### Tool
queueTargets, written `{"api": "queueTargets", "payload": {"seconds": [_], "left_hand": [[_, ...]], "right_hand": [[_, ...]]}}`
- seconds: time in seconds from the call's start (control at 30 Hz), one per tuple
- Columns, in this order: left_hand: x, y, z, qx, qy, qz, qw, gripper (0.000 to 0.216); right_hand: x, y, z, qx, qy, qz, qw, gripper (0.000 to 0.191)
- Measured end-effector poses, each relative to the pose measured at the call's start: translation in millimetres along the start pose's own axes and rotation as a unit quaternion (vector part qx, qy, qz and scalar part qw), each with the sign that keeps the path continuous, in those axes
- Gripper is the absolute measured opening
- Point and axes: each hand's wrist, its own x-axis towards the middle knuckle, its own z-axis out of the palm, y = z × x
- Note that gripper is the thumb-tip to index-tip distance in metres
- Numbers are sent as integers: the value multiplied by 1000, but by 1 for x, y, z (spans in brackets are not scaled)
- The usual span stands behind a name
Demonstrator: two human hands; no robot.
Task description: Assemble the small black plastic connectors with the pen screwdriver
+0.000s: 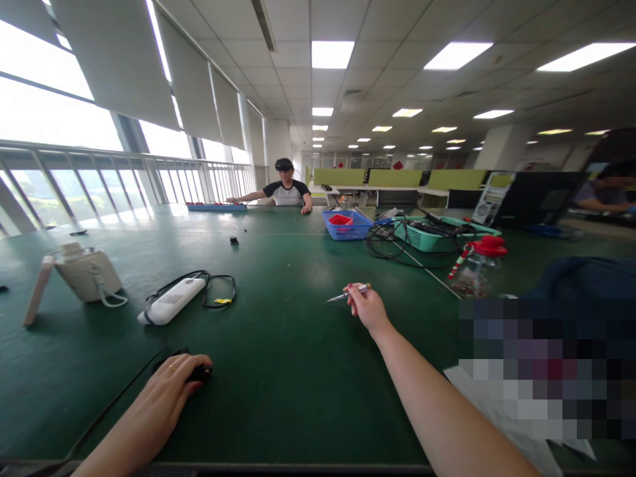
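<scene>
My left hand (176, 377) lies curved over a black computer mouse (197, 372) on the green table, its fingers mostly hiding the mouse. A black cable (119, 397) runs down the table to the left of this hand. Further forward and to the right, my right hand (366, 306) pinches a slim silver pen-like tool (340, 297). Its pointed tip faces left, and a gold-coloured end sticks out past the fingers. Whether it is a pen or a fine screwdriver, I cannot tell. Ahead of my left hand lies a white power strip (175, 301) with its black cord looped beside it.
A beige bottle (89, 271) and a pinkish phone-like slab (38, 291) stand at left. Blue (348, 228) and teal (422, 237) baskets, loose cables and a red-lidded jar (474, 271) occupy the right. Across the table sits a person (288, 192) beside a blue tray (217, 207).
</scene>
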Motion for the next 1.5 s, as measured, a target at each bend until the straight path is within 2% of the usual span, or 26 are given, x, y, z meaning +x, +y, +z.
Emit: {"api": "queueTargets", "payload": {"seconds": [0.27,0.57,0.8,0.97,1.1,1.33,1.5], "left_hand": [[-2,-3,3,7,3,5,1000,37],[6,12,-10,6,-22,20,1000,29],[-2,4,-10,46,-6,35,998,54],[-3,4,-10,70,8,22,997,38],[-6,5,-5,72,10,20,997,33],[-9,9,2,79,16,-3,997,34],[-8,16,-3,85,17,2,996,36]], "right_hand": [[2,3,1,1,-2,-3,1000,38],[1,3,1,-6,-2,-2,1000,36],[1,1,0,-8,-5,-4,1000,37],[2,3,1,-8,-2,-3,1000,37],[1,3,1,-5,0,-2,1000,38],[0,0,2,-8,3,2,1000,38],[-1,-2,1,-11,-3,7,1000,36]]}}
